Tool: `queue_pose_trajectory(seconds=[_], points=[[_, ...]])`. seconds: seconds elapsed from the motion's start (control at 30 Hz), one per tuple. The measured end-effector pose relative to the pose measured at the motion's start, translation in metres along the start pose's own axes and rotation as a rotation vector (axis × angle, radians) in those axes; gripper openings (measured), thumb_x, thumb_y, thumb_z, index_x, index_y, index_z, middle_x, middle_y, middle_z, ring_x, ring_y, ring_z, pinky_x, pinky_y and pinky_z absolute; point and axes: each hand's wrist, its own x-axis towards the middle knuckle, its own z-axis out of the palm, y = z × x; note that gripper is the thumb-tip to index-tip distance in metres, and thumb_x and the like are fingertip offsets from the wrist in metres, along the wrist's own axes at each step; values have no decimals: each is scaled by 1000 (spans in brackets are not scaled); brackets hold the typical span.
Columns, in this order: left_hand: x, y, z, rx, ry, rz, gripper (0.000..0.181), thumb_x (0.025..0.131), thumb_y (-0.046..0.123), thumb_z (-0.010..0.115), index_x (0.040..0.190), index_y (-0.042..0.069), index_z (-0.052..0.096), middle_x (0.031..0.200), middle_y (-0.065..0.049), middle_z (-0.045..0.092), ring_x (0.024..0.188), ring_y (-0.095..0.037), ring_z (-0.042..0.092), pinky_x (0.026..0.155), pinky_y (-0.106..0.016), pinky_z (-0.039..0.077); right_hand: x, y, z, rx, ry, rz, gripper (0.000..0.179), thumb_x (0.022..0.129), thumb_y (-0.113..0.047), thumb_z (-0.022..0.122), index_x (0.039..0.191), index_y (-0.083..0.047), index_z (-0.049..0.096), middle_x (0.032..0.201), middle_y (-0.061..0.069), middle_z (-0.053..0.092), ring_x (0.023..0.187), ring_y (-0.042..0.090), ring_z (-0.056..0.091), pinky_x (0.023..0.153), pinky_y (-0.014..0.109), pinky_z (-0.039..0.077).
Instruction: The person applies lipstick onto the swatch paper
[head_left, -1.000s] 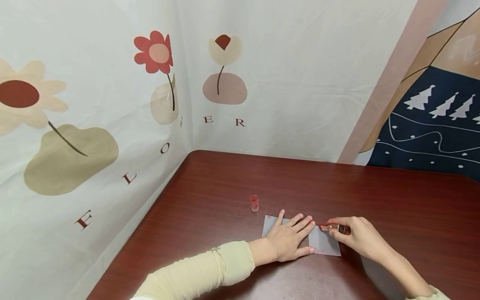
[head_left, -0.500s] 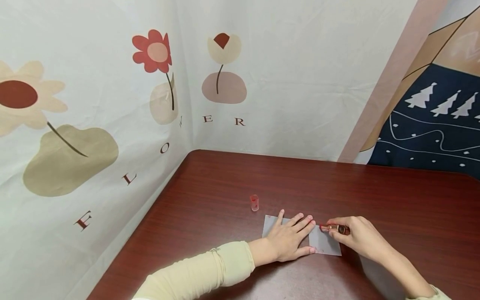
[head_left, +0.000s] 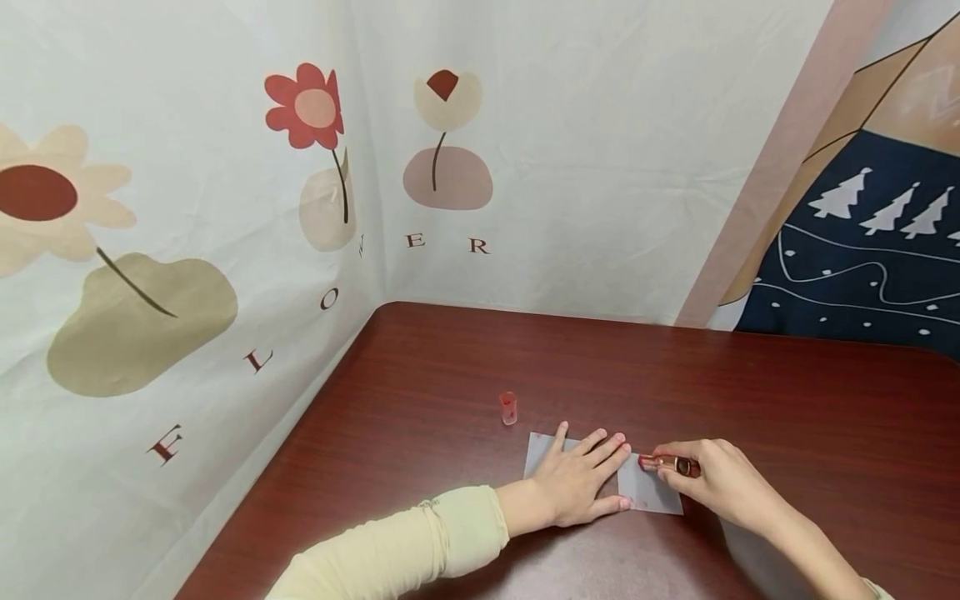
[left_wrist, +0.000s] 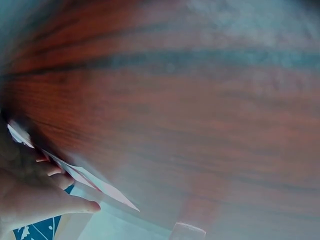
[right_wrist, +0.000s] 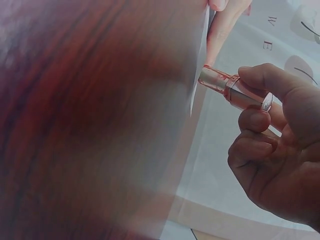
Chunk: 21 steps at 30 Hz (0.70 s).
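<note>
Cloth point(head_left: 187, 100) printed with flowers fills the upper left of the head frame. Below centre, a clear, reddish cap point(head_left: 508, 408) sits on the table point(head_left: 420, 375). Rightward, lower right of centre, the left hand point(head_left: 577, 481), fingers spread, presses pale paper point(head_left: 651, 493); beside it, the right hand point(head_left: 722, 479) pinches a lipstick point(head_left: 671, 464), red tip at the paper.

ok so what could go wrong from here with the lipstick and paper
The lipstick in the right hand has its red tip near the far edge of the paper, so it might slip off and smear the table.
That part of the paper extends past the left hand, so it could shift or crease.
The small clear cap stands near the left hand and might get knocked.
</note>
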Motion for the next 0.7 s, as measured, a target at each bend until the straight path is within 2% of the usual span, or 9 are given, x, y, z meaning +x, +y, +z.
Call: queue_pose_trajectory(seconds=[0.33, 0.7], points=[[0, 1, 1, -1, -4, -1, 69, 91, 66, 16, 150, 29, 18, 153, 13, 14, 139, -8, 13, 108, -50, 15, -1, 0, 0, 3, -12, 13, 21, 79, -16, 73, 98, -8, 72, 67, -15, 53, 50, -2, 34, 43, 20, 31], [1, 0, 1, 20, -2, 1, 69, 91, 66, 14, 150, 29, 17, 153, 13, 13, 139, -9, 13, 108, -50, 15, -1, 0, 1, -18, 15, 5, 19, 77, -13, 73, 96, -10, 72, 61, -18, 46, 50, -3, 35, 43, 20, 31]])
